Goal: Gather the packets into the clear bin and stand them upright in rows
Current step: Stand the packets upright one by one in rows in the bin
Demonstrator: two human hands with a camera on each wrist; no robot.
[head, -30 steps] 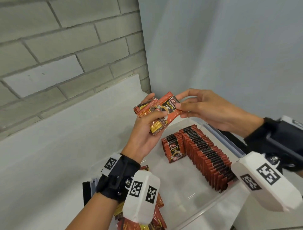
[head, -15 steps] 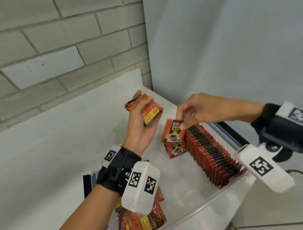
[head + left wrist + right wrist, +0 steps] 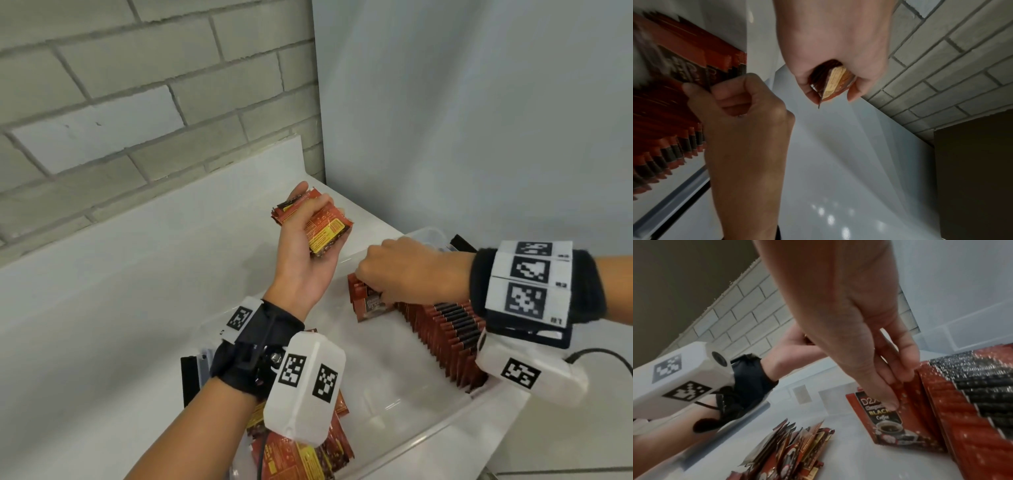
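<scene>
Left grip: the left hand [image 3: 308,253] is raised above the far-left part of the bin, fingers and thumb curled round a small stack of packets [image 3: 323,228]; its palm hides the stack's lower edges, so how many packets it holds cannot be told
Right grip: the right hand [image 3: 400,274] reaches down into the bin, thumb and fingertips [image 3: 890,402] pinching the top edge of the front packet [image 3: 888,423], which stands upright at the near end of a short row; from the head view the knuckles cover the pinch itself
Front packet: red and black, printed "BLACK Coffee" above a picture of a cup; the thumb covers part of the brand name
Standing rows: a long row of upright packets [image 3: 448,339] runs along the bin's right side, touching one another; the right wrist camera mount hides its near end, and in the left wrist view the row is blurred
Loose pile: more packets [image 3: 301,455] lie flat and jumbled in the bin's near-left corner, partly hidden under the left wrist mount and cut off by the bottom edge
Clear bin [image 3: 442,430]: sits on the white surface [image 3: 120,308]; its walls are hard to trace, only the near rim reads clearly
Beyond: a grey brick wall [image 3: 154,85] on the left and a plain pale wall on the right
</scene>
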